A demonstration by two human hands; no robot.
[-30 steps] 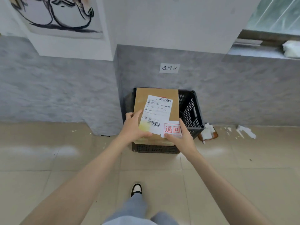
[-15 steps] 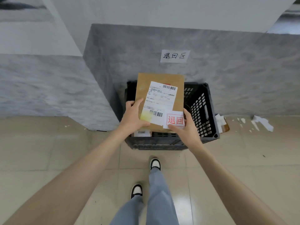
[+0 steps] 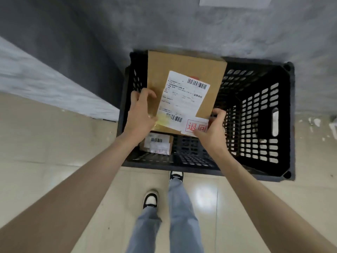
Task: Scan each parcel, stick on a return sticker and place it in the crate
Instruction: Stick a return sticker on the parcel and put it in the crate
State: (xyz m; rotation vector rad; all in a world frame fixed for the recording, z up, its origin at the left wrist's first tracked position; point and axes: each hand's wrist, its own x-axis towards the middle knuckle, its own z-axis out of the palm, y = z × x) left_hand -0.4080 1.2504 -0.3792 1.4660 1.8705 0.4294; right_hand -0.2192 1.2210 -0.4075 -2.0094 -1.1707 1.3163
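A flat brown cardboard parcel [image 3: 180, 70] with a white shipping label [image 3: 184, 97] hangs over the left half of the black slotted crate [image 3: 255, 110]. A white return sticker [image 3: 194, 126] with red characters sits on its near right corner. My left hand [image 3: 141, 114] grips the parcel's near left edge. My right hand [image 3: 212, 132] grips the near right corner, thumb on the sticker. A smaller labelled brown parcel [image 3: 157, 145] lies on the crate floor below.
The crate stands on beige floor tiles against a grey wall [image 3: 200, 28], with a wall corner jutting out to its left. My legs and shoes [image 3: 151, 198] are just in front of the crate. White paper scraps [image 3: 317, 123] lie right of it.
I have stepped up to the crate and the view has tipped down over it. The parcel, held in both hands, has come lower into the crate's opening.
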